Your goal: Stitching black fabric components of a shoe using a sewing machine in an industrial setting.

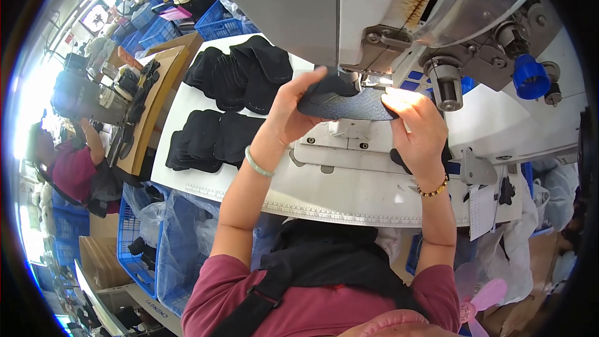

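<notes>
Where the tabletop reaches left, black pieces lie in overlapping groups. To their right, the left hand grips the left end of a dark, curved piece, raised at the machine head; whether it touches the metal cannot be told. It looks light, bendable and fairly grippy with its grained face, seemingly best taken by both ends, clear of the middle. Farther right, the right hand pinches its other end between thumb and fingers.
</notes>
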Demonstrator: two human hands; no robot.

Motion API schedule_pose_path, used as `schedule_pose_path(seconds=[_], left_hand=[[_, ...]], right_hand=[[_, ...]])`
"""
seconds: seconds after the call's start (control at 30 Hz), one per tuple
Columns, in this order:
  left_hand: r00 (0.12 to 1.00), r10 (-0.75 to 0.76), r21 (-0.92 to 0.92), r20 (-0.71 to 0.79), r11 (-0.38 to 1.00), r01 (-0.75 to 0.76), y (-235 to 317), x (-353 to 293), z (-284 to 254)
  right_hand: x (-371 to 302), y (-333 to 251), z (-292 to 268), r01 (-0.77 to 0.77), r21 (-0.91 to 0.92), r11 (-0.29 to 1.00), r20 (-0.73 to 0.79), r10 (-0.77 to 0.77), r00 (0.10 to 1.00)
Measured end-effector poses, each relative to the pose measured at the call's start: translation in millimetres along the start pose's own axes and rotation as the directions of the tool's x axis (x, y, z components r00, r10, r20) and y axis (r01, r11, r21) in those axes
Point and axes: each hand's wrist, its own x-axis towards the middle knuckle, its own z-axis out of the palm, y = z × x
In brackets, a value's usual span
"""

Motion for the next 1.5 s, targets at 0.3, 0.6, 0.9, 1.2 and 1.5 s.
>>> schedule_pose_path(seconds=[0.3, 0.6, 0.9, 1.2, 1.5], left_hand=[[0.990, 0.115, 0.130, -0.076, 0.986, -0.105, -20.5, -2.2, -7.1], [0.939, 0.287, 0.171, 0.189, 0.932, -0.319, -38.4, -14.8, 0.6], [0.877, 0.479, 0.388, 0.034, 0.803, -0.453, -60.7, -24.0, 17.8], [0.907, 0.420, 0.349, 0.013, 0.849, -0.398, -61.1, -34.1, 18.7], [0.907, 0.412, 0.060, -0.086, 0.911, -0.409, -55.8, -32.0, 24.2]], right_hand=[[-11.4, 11.1, 6.9, -0.066, 0.098, 0.993, -0.015, 0.068, 0.998], [-14.9, 17.4, 13.1, -0.195, 0.148, 0.970, -0.025, 0.200, 0.979], [-19.9, 22.2, 20.2, -0.263, 0.130, 0.956, 0.033, 0.261, 0.965], [-22.3, 27.3, 18.6, -0.296, 0.026, 0.955, -0.024, 0.297, 0.955], [-19.4, 16.6, 13.9, -0.060, 0.067, 0.996, -0.451, 0.084, 0.888]])
